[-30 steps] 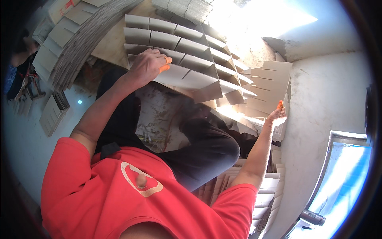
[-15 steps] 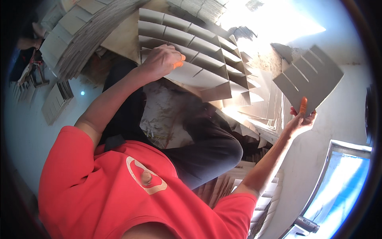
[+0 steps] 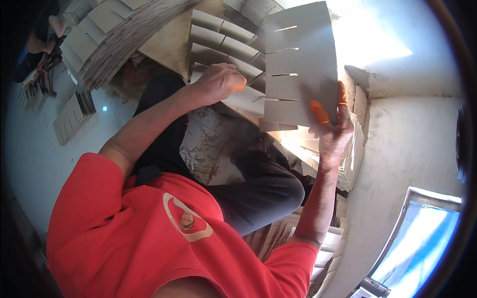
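Observation:
A slotted grey cardboard sheet (image 3: 310, 92) is upright in my right hand (image 3: 336, 133), gripped at its lower right edge between thumb and fingers. Its slots lie at the left side, facing the grid. My left hand (image 3: 218, 85) is closed at the near strips of a cardboard divider grid (image 3: 238, 48), its fingertips partly hidden. The grid is made of crossed strips forming several cells. The held sheet covers the grid's right part. Orange finger cots show on both hands.
The grid rests on a board (image 3: 171, 47). Stacked slotted cardboard (image 3: 107, 47) rises at the upper left, and a smaller bundle (image 3: 72, 119) lies on the floor. More sheets (image 3: 355, 154) stand by the right wall. At the far left, part of another person (image 3: 42, 42) shows.
My right hand has swung the slotted sheet leftward from the wall side to the grid, turning it upright. My left hand stays at the grid; the whole view has shifted slightly.

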{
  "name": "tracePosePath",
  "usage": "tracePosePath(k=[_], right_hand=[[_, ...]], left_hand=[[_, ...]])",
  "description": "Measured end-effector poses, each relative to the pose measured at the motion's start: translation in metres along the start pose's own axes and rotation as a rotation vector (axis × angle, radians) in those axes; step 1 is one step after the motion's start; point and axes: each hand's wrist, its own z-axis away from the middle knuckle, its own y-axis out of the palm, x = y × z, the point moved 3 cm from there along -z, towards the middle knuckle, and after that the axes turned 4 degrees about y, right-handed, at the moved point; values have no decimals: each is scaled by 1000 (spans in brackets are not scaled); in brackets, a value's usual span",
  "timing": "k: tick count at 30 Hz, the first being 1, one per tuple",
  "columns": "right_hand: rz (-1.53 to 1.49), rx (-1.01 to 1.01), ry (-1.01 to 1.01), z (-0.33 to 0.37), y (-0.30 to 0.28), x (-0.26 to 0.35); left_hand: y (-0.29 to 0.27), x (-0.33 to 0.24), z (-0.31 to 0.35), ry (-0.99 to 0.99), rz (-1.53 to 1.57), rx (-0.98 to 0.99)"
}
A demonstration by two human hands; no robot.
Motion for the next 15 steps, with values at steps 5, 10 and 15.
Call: tracePosePath(k=[5,10,15], right_hand=[[-7,32,5,-4,14,-1],[63,95,30,-12,14,13],[92,71,-15,-14,15,14]], left_hand=[[3,2,1,-33,15,4],[5,5,2,-45,1,7],[4,5,0,-52,14,1]])
